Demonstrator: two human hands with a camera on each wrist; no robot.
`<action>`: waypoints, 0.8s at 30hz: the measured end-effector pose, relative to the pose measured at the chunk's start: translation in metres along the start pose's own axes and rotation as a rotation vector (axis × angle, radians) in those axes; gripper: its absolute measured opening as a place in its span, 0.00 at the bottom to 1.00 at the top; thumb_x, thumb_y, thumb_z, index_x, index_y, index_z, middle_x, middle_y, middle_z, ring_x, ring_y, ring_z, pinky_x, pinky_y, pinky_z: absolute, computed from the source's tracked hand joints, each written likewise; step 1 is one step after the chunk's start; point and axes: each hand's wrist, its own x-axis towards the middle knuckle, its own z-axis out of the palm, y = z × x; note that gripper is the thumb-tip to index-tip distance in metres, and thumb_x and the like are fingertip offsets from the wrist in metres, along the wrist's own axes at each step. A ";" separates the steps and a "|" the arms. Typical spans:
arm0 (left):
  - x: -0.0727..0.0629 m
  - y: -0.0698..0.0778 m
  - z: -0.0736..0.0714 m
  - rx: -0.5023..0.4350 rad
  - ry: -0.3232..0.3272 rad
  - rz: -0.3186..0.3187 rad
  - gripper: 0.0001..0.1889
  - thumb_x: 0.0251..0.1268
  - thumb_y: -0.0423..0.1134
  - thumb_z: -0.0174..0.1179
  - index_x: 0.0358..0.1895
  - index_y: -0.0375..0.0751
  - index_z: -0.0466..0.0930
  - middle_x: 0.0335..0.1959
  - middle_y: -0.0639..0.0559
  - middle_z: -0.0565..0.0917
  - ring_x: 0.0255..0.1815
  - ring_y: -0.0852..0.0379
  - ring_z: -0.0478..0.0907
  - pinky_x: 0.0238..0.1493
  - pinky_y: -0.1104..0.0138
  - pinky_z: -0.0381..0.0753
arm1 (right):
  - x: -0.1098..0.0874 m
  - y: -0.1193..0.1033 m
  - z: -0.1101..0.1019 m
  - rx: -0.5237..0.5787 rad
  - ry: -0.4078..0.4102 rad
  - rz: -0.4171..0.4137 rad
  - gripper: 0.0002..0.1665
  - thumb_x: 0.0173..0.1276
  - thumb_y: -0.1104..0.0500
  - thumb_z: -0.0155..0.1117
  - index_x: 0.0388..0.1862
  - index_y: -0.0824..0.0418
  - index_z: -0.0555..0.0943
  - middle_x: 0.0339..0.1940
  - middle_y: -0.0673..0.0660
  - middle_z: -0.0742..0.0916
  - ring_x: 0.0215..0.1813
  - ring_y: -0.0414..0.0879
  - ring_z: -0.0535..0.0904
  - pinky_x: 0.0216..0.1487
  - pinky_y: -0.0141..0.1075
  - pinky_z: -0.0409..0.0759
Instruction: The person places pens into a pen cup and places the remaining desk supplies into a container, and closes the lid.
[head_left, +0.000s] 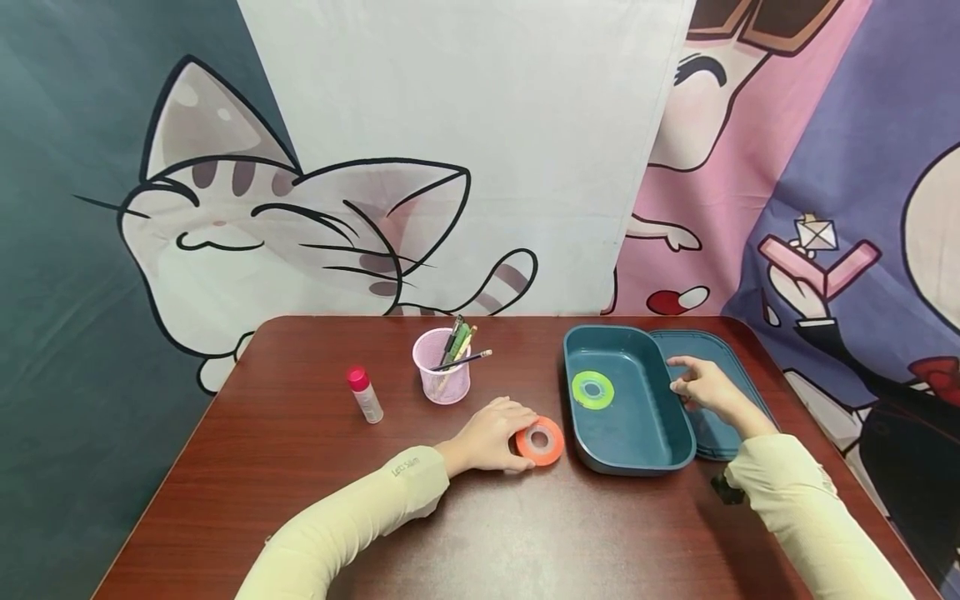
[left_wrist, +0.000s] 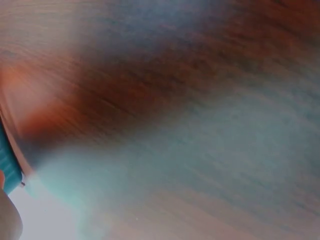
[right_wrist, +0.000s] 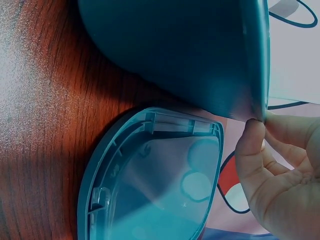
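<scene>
On the table, my left hand [head_left: 491, 437] grips an orange roll of tape [head_left: 555, 450] from its left side, fingers on the far edge and thumb on the near one. Just right of it stands a dark teal plastic box [head_left: 652, 417], its top uncovered. A green roll of tape [head_left: 605, 397] lies inside, by the left wall. My right hand [head_left: 708, 387] pinches the box's right rim between thumb and forefinger, plain in the right wrist view. Beneath that hand lies the teal lid [right_wrist: 160, 180], beside the box. The left wrist view is mostly blurred.
A pink mesh pen cup [head_left: 446, 387] holding several pens and pencils stands behind my left hand. Farther left is a glue stick [head_left: 367, 402] with a red cap. Behind the table's [head_left: 300, 467] far edge hangs a cartoon-printed cloth [head_left: 480, 100].
</scene>
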 end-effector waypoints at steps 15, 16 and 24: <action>0.008 -0.004 -0.024 0.015 0.136 -0.023 0.34 0.36 0.56 0.67 0.50 0.41 0.76 0.47 0.53 0.79 0.51 0.57 0.72 0.61 0.58 0.64 | -0.001 0.000 0.001 0.014 0.001 0.000 0.28 0.63 0.69 0.49 0.61 0.74 0.58 0.32 0.65 0.78 0.27 0.46 0.73 0.27 0.38 0.78; 0.010 -0.004 -0.026 0.009 0.142 -0.026 0.34 0.35 0.56 0.68 0.50 0.41 0.76 0.47 0.53 0.79 0.51 0.57 0.72 0.61 0.58 0.64 | -0.001 0.000 0.001 0.019 0.001 0.002 0.28 0.63 0.69 0.49 0.61 0.74 0.57 0.32 0.65 0.78 0.27 0.46 0.73 0.27 0.38 0.78; 0.020 0.001 -0.033 -0.031 0.118 -0.063 0.34 0.38 0.56 0.66 0.52 0.42 0.75 0.49 0.53 0.79 0.53 0.58 0.71 0.63 0.60 0.62 | -0.001 -0.001 0.001 0.030 0.002 0.003 0.28 0.62 0.69 0.49 0.61 0.74 0.57 0.33 0.65 0.77 0.28 0.46 0.72 0.28 0.38 0.78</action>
